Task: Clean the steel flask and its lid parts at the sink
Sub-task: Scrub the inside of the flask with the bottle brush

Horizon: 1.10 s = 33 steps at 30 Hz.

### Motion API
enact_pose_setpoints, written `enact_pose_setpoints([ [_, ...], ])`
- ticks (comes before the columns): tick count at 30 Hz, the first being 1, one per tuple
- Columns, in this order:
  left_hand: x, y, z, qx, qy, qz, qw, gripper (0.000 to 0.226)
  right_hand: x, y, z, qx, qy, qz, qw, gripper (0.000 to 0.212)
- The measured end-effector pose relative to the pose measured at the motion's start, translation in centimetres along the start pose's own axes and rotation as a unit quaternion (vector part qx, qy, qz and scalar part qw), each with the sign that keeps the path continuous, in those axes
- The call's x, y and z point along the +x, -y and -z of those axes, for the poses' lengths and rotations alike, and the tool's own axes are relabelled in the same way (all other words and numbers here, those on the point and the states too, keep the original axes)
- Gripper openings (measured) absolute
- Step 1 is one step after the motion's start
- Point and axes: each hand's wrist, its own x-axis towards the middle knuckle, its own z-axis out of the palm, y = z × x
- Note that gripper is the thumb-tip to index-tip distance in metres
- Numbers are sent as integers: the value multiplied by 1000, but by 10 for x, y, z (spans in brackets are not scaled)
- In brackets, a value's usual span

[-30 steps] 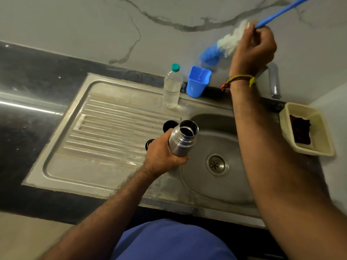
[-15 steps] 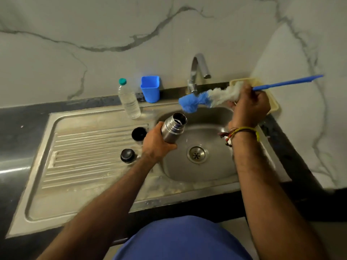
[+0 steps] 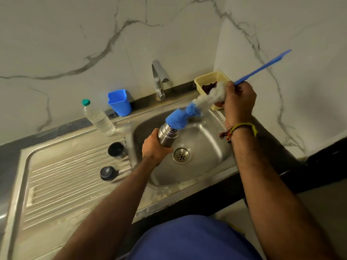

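My left hand (image 3: 154, 147) grips the steel flask (image 3: 167, 135) over the sink basin (image 3: 202, 139), its open mouth tilted up to the right. My right hand (image 3: 238, 102) holds a bottle brush (image 3: 189, 112) with blue and white bristles and a long blue handle. The blue bristle tip touches the flask's mouth. Two lid parts stand on the ribbed drainboard (image 3: 62, 177): a steel cup-lid (image 3: 117, 150) with a dark inside, and a dark round stopper (image 3: 108, 173) nearer to me.
A tap (image 3: 158, 79) rises behind the basin. A clear water bottle (image 3: 98, 118) and a blue plastic cup (image 3: 120, 102) stand at the back edge. A yellow basket (image 3: 208, 79) with something dark sits at the back right, by the marble wall corner.
My right hand brought the brush down from high near the wall to the flask, and its blue tip now meets the mouth. The left hand kept holding the flask over the basin.
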Motion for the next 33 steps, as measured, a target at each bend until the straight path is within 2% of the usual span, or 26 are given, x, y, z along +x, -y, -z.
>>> enact_pose_setpoints([
  [2, -1, -3, -2, -1, -6, 0, 1000, 74, -6, 4, -5, -18, 17, 65, 998, 13],
  [5, 2, -3, -1, -29, -34, 25, 999, 75, -13, 6, -16, -25, 51, 105, 993, 9],
  [10, 6, -12, 5, 42, -25, -40, 998, 75, -38, -5, -40, -66, 164, 179, 968, 18],
  [13, 5, -14, 7, 4, -36, -35, 999, 79, -39, -5, -46, -57, 183, 196, 962, 19],
  [17, 0, 0, 3, -24, -37, -28, 999, 79, -37, 5, -37, -28, 256, 168, 951, 31],
  [19, -1, 5, 2, -25, -36, -19, 999, 75, -33, 23, -31, 17, 225, 186, 956, 25],
  [22, -4, 1, 2, -38, -33, -21, 999, 70, -31, 39, -32, 24, 175, 239, 955, 26],
  [27, -18, 2, -5, -71, -52, -23, 996, 62, -56, 20, -36, 45, 176, 245, 952, 20],
  [33, -22, 4, -3, -82, -59, -37, 994, 69, -61, 20, -32, 55, 168, 243, 954, 13],
])
